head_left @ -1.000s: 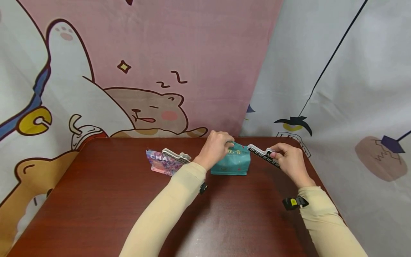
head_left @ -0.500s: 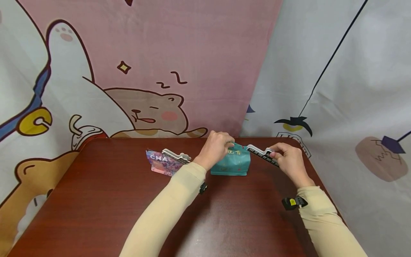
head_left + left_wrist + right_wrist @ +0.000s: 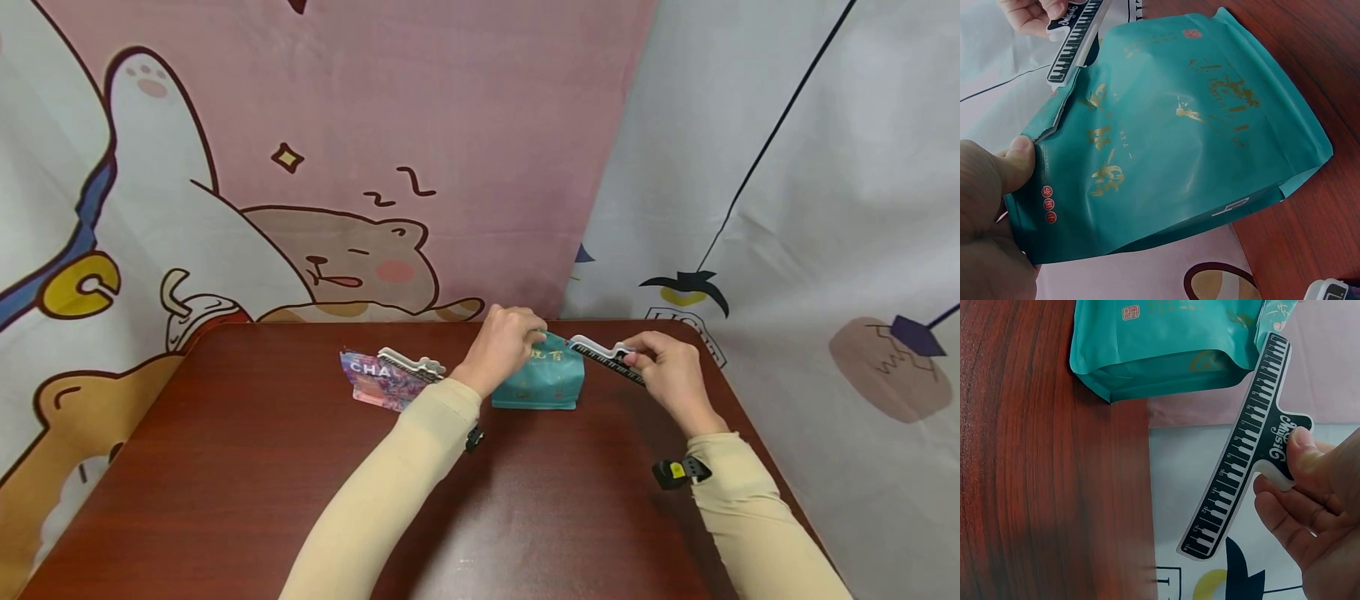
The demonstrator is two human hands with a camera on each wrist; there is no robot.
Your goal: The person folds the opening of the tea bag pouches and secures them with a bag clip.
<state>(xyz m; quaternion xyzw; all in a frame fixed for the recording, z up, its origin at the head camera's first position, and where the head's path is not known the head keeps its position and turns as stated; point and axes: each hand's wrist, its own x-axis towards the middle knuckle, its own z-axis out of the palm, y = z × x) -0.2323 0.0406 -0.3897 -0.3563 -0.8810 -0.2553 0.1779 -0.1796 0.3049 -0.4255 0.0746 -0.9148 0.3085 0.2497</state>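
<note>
A teal bag (image 3: 1166, 131) with gold lettering stands on the table near its back edge. My left hand (image 3: 504, 348) pinches the folded top of this bag at its left corner, thumb in front, as the left wrist view shows. In my right hand (image 3: 672, 373) is a long black-and-white clip (image 3: 1241, 450) with a piano-key print, gripped by its handle between thumb and fingers. The clip's far end meets the right end of the bag's folded top, while the rest of it sticks out to the right.
Left of the teal bag lies a pink-purple pouch (image 3: 381, 387) with another white clip (image 3: 411, 364) across its top. Both are on the dark red-brown table (image 3: 225, 467). A printed cloth (image 3: 495, 167) hangs right behind the table's back edge.
My right hand has moved slightly left with the clip, bringing its end onto the right corner of the teal bag's top. The left hand has stayed in place.
</note>
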